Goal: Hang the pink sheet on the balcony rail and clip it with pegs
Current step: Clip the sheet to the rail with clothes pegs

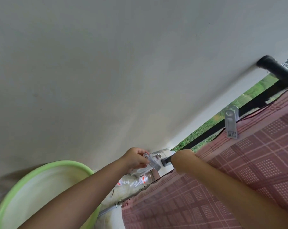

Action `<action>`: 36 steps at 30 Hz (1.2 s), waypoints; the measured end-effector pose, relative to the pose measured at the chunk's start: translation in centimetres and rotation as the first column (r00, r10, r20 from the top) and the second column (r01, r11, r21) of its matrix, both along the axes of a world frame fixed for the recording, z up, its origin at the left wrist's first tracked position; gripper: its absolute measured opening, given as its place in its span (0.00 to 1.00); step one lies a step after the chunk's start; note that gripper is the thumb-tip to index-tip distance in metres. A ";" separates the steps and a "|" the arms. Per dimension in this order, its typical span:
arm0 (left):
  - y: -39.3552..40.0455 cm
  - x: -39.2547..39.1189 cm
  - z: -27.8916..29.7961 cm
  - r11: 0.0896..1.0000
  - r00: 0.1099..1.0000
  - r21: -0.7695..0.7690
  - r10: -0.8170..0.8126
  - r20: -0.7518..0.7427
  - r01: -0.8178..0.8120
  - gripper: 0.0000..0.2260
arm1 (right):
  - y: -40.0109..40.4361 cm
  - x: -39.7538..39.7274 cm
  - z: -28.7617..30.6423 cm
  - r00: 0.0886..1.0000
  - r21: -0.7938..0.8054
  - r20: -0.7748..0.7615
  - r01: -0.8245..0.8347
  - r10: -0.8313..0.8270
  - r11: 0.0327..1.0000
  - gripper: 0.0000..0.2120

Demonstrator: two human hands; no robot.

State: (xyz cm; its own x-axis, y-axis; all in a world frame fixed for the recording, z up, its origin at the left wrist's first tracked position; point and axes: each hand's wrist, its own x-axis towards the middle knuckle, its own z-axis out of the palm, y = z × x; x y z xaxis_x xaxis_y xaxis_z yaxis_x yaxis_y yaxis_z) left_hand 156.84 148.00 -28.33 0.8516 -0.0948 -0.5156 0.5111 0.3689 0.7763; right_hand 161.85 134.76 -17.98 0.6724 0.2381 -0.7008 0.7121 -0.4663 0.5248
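Observation:
The pink checked sheet (231, 171) hangs over the black balcony rail (211, 129) and fills the right and lower right of the tilted view. One grey peg (231, 123) is clipped over the sheet's top edge on the rail. My left hand (135, 158) holds a second grey peg (152, 161) by its handle end, close to the rail's lower end. My right hand (183, 160) is closed on the sheet's edge at the rail, just right of that peg. The peg in my hand is not touching the sheet.
A light green plastic basin (40, 187) sits at the lower left. A white wall (107, 71) takes up most of the view. The rail's black post (270, 66) meets the wall at the upper right. Grass (198, 136) shows beyond the rail.

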 end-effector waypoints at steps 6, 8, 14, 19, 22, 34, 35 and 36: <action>-0.1 -1.1 -1.2 0.998 0.999 0.057 -0.026 -0.031 0.028 0.11 | 0.2 0.1 0.0 0.999 0.076 -0.012 0.030 -0.030 0.997 0.16; -0.1 -1.2 -1.4 0.993 0.999 0.113 -0.043 0.013 0.041 0.13 | -0.1 -0.1 -0.1 0.997 0.090 0.007 -0.072 0.072 0.993 0.15; -1.3 -1.2 -1.5 0.974 0.974 0.225 -0.036 0.222 -0.015 0.14 | -3.2 -1.6 -0.1 0.842 0.278 0.178 -0.539 0.509 0.795 0.10; -3.4 -0.8 -2.4 0.966 0.962 0.256 -0.029 0.272 -0.043 0.11 | -3.7 -1.6 -0.3 0.793 0.337 0.208 -0.607 0.572 0.720 0.11; -4.2 -0.5 -2.5 0.969 0.955 0.247 -0.074 0.286 0.001 0.11 | -3.8 -1.7 -0.3 0.806 0.356 0.206 -0.589 0.554 0.725 0.11; -5.0 0.9 -2.7 0.955 0.949 0.294 -0.133 0.287 0.045 0.14 | -4.2 -1.5 -1.0 0.800 0.298 0.237 -0.600 0.551 0.743 0.08; -5.1 0.8 -2.2 0.940 0.944 0.336 -0.158 0.288 0.055 0.15 | -4.2 -1.4 -1.0 0.797 0.288 0.257 -0.603 0.547 0.744 0.08; -5.2 0.7 -1.9 0.924 0.935 0.376 -0.189 0.299 0.067 0.14 | -4.3 -1.5 -1.1 0.798 0.287 0.276 -0.600 0.535 0.747 0.09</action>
